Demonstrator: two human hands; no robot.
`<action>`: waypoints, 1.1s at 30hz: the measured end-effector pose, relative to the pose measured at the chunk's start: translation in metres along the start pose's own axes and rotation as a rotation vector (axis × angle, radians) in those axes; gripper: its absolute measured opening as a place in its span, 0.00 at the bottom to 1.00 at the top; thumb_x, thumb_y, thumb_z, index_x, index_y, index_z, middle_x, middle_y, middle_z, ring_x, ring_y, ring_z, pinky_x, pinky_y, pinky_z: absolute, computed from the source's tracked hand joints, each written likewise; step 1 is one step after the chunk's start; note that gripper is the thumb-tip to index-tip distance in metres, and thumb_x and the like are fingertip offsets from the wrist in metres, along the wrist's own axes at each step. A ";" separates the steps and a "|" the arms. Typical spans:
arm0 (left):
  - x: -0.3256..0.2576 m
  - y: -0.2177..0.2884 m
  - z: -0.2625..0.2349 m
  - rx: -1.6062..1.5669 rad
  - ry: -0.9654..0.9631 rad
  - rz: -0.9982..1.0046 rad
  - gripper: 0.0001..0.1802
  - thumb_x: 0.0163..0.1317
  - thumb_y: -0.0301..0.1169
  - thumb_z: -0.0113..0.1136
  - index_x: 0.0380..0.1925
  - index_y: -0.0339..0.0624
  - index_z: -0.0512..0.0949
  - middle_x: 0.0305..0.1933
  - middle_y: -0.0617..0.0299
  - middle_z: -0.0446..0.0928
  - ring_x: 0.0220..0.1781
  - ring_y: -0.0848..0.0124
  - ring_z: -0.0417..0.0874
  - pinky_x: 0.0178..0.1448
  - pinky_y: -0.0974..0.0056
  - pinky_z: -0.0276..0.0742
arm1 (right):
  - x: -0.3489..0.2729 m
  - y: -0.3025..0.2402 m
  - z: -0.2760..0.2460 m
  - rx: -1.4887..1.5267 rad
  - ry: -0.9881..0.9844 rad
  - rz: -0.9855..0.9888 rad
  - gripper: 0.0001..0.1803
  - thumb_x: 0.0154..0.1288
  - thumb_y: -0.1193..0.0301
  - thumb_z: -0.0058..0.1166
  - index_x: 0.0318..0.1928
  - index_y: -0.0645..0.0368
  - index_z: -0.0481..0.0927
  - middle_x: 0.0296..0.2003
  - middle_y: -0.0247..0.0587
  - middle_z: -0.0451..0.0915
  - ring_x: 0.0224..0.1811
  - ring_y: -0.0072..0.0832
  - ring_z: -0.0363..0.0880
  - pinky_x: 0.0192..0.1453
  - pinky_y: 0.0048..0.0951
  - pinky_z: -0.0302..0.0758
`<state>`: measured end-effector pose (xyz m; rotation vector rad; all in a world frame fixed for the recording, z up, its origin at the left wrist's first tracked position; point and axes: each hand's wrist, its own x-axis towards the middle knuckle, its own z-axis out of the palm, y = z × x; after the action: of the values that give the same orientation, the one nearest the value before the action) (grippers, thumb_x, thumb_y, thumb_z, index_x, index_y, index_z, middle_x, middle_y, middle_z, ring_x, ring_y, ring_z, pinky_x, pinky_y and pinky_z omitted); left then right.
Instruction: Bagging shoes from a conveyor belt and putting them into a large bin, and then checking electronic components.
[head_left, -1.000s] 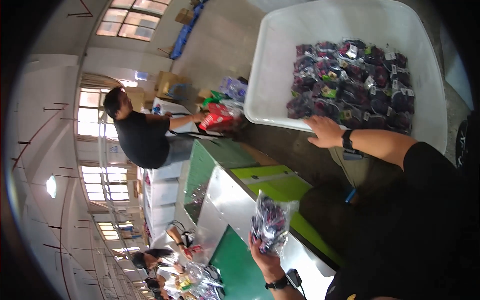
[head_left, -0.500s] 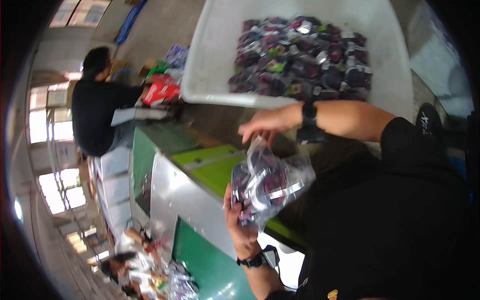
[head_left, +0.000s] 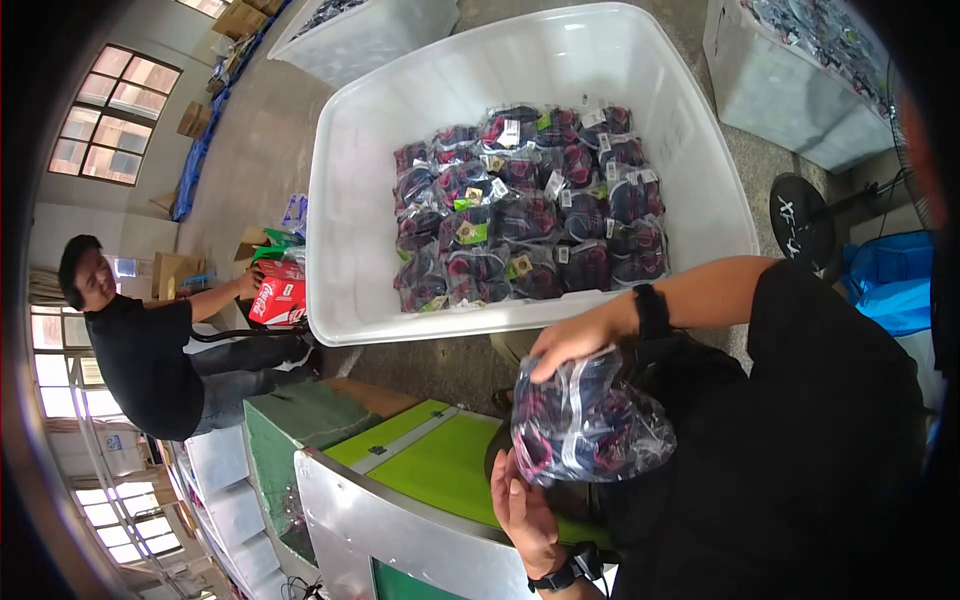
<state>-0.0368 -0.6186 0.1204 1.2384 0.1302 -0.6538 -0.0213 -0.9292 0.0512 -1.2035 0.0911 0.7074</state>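
A clear plastic bag with dark navy and pink shoes [head_left: 575, 425] is in front of my body. My right hand [head_left: 583, 335] grips it from above, thumb pressed on the plastic. Below the bag's lower corner is my left hand [head_left: 525, 510], palm turned up and fingers stretched out close to the plastic; whether they touch it I cannot tell. Beyond my hands stands a large white plastic bin [head_left: 370, 130], with rows of similar bagged shoes [head_left: 525, 215] on its bottom, some with green tags.
A lime-green panel [head_left: 440, 465] and a silver-edged bench [head_left: 400, 520] lie left of my hands. A person in black [head_left: 140, 345] reaches to a red carton [head_left: 278, 295]. More filled white bins [head_left: 790, 95] stand behind, and a black round fan base [head_left: 800, 215] stands at right.
My view has shifted, so more of the bin shows. My right hand has come down onto the bag and grips it. My left hand, earlier holding the bag's side, now has its fingers stretched below it.
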 end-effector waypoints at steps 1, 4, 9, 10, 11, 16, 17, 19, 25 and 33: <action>0.000 -0.001 -0.009 0.085 0.003 0.026 0.31 0.74 0.35 0.58 0.70 0.31 0.64 0.70 0.48 0.71 0.66 0.57 0.76 0.69 0.50 0.73 | -0.008 -0.004 -0.014 -0.025 0.082 -0.048 0.26 0.72 0.52 0.59 0.51 0.66 0.84 0.43 0.36 0.85 0.45 0.22 0.79 0.52 0.30 0.74; -0.004 -0.002 -0.025 0.188 0.054 0.051 0.29 0.75 0.35 0.56 0.70 0.32 0.64 0.68 0.47 0.72 0.64 0.56 0.78 0.64 0.51 0.77 | -0.035 -0.022 -0.062 0.004 0.291 -0.242 0.22 0.75 0.55 0.56 0.53 0.63 0.84 0.42 0.32 0.84 0.42 0.19 0.78 0.51 0.25 0.74; -0.024 -0.005 -0.061 0.195 0.210 0.033 0.23 0.75 0.33 0.55 0.65 0.34 0.69 0.59 0.48 0.77 0.54 0.57 0.83 0.55 0.54 0.82 | -0.044 -0.056 -0.162 0.488 0.562 -0.499 0.19 0.74 0.54 0.57 0.47 0.58 0.84 0.32 0.29 0.82 0.29 0.16 0.79 0.30 0.31 0.78; -0.029 -0.002 -0.067 0.195 0.220 0.044 0.23 0.75 0.33 0.55 0.65 0.34 0.69 0.59 0.48 0.77 0.54 0.57 0.83 0.55 0.54 0.82 | -0.034 -0.054 -0.192 0.472 0.691 -0.517 0.19 0.74 0.54 0.57 0.46 0.57 0.83 0.30 0.29 0.81 0.26 0.17 0.77 0.27 0.31 0.75; -0.036 0.000 -0.075 0.154 0.253 0.053 0.23 0.74 0.31 0.55 0.65 0.33 0.69 0.59 0.48 0.77 0.53 0.58 0.83 0.55 0.56 0.83 | -0.018 -0.053 -0.218 0.455 0.804 -0.529 0.18 0.74 0.54 0.56 0.46 0.57 0.82 0.29 0.29 0.80 0.23 0.18 0.75 0.24 0.32 0.72; -0.043 0.003 -0.098 0.106 0.378 0.116 0.19 0.75 0.27 0.54 0.62 0.33 0.72 0.54 0.50 0.80 0.49 0.63 0.85 0.51 0.62 0.84 | 0.012 -0.012 -0.274 -0.500 1.510 -0.418 0.28 0.66 0.60 0.59 0.58 0.69 0.73 0.30 0.44 0.82 0.39 0.33 0.82 0.44 0.39 0.77; -0.043 0.002 -0.103 0.092 0.386 0.127 0.18 0.75 0.27 0.55 0.61 0.33 0.72 0.53 0.51 0.81 0.48 0.64 0.86 0.49 0.63 0.84 | 0.024 -0.005 -0.277 -0.525 1.454 -0.572 0.26 0.66 0.60 0.60 0.58 0.65 0.76 0.32 0.44 0.82 0.40 0.33 0.83 0.43 0.38 0.77; -0.054 0.003 -0.120 0.078 0.468 0.164 0.17 0.75 0.27 0.55 0.60 0.33 0.73 0.51 0.52 0.82 0.47 0.64 0.86 0.48 0.64 0.85 | 0.079 -0.044 -0.215 -0.549 1.114 -0.623 0.19 0.68 0.63 0.61 0.52 0.62 0.81 0.36 0.41 0.84 0.41 0.27 0.83 0.45 0.33 0.78; -0.062 -0.015 -0.158 -0.010 0.597 0.285 0.14 0.75 0.26 0.55 0.57 0.35 0.74 0.47 0.55 0.82 0.36 0.70 0.86 0.34 0.71 0.81 | 0.182 -0.154 0.050 -0.607 0.268 -0.716 0.23 0.68 0.60 0.63 0.55 0.66 0.79 0.43 0.44 0.85 0.45 0.27 0.84 0.50 0.29 0.79; -0.062 -0.026 -0.159 -0.154 0.529 0.449 0.15 0.74 0.22 0.54 0.59 0.35 0.74 0.46 0.53 0.83 0.37 0.70 0.83 0.35 0.69 0.82 | 0.311 -0.111 0.255 -0.861 0.092 -0.845 0.55 0.52 0.48 0.71 0.67 0.80 0.63 0.63 0.71 0.71 0.66 0.56 0.72 0.72 0.44 0.69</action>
<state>-0.0607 -0.4549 0.0706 1.2131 0.3233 0.0812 0.2078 -0.5852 0.1072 -1.8984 -0.6770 -0.1027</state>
